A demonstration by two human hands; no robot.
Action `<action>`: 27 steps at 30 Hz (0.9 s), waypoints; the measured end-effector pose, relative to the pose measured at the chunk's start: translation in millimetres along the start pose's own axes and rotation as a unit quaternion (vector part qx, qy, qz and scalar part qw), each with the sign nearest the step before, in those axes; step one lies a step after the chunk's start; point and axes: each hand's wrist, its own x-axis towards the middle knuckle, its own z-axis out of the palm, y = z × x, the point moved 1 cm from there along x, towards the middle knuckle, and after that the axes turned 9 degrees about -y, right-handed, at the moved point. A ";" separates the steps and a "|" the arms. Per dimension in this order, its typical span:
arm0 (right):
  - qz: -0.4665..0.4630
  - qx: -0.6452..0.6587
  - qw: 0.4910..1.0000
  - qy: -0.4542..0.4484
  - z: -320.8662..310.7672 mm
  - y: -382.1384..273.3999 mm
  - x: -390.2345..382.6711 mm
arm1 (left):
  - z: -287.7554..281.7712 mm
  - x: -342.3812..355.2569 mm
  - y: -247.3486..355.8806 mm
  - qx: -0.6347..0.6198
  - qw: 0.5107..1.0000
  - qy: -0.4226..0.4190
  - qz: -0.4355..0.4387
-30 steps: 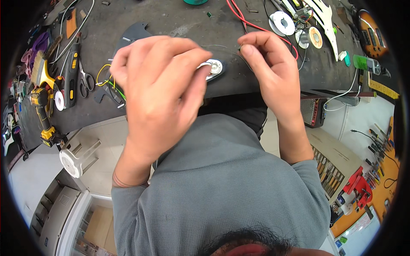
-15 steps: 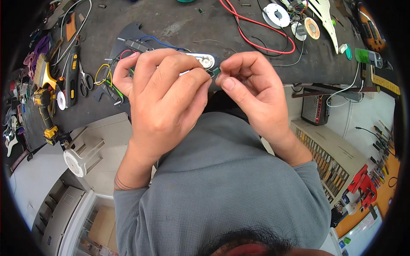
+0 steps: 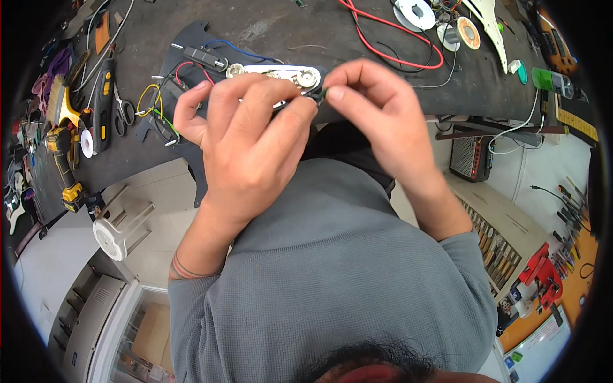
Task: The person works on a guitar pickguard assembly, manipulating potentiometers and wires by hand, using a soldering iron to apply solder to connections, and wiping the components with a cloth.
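Thumb and fingers of my left hand are pinched together just in front of a metal control plate with round pots. Across from them, my right hand pinches a small green component, its kind too small to be sure of. A thin dark lead seems to run between both sets of fingertips, partly hidden. Behind my left hand lies a dark guitar pickguard bearing a black pickup, with blue, red, yellow and green wires. The control plate rests at the pickguard's right end, its lower side covered by my fingers.
Scissors, a rotary tool, a brush and a yellow drill lie to the left. Red cable, wire spools and a solder reel sit at the far right. A white stool stands below the bench.
My right fingertips have moved up and closed on the green component, which has risen a little. My left hand stays pinched, and more of the control plate and pickup shows behind it.
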 end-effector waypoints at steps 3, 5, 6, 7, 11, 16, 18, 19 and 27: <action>-0.015 -0.152 0.988 -0.019 -13.1 -9.0 23.4 | -1.7 -5.2 -4.1 0.004 1.000 0.006 -0.026; -0.007 -0.216 0.976 -0.020 -15.1 -15.9 34.8 | -4.0 -9.1 -7.3 0.005 0.999 0.007 -0.049; -0.014 -0.286 0.957 -0.035 -14.7 -19.4 38.8 | -4.4 -11.4 -8.0 0.013 0.998 0.008 -0.058; -0.022 -0.355 0.933 -0.050 -14.7 -21.4 42.5 | -5.9 -13.1 -7.9 0.012 0.998 0.006 -0.060; -0.059 -0.394 0.912 -0.099 -16.5 -38.0 55.2 | -10.1 -18.8 -8.6 0.014 0.996 -0.004 -0.085; 0.090 -0.419 0.888 -0.168 -7.4 -69.9 72.5 | -8.8 -23.4 -13.3 0.013 0.995 -0.006 -0.095; 0.132 -0.428 0.878 -0.168 6.9 -90.8 75.6 | -5.8 -27.8 -16.0 -0.002 0.995 -0.001 -0.096; 0.153 -0.431 0.874 -0.167 8.7 -92.3 72.6 | -5.6 -28.3 -16.2 -0.003 0.995 0.000 -0.096; 0.025 -0.518 0.830 -0.204 10.5 -95.2 62.2 | -11.2 -28.3 -15.0 0.004 0.995 -0.006 -0.096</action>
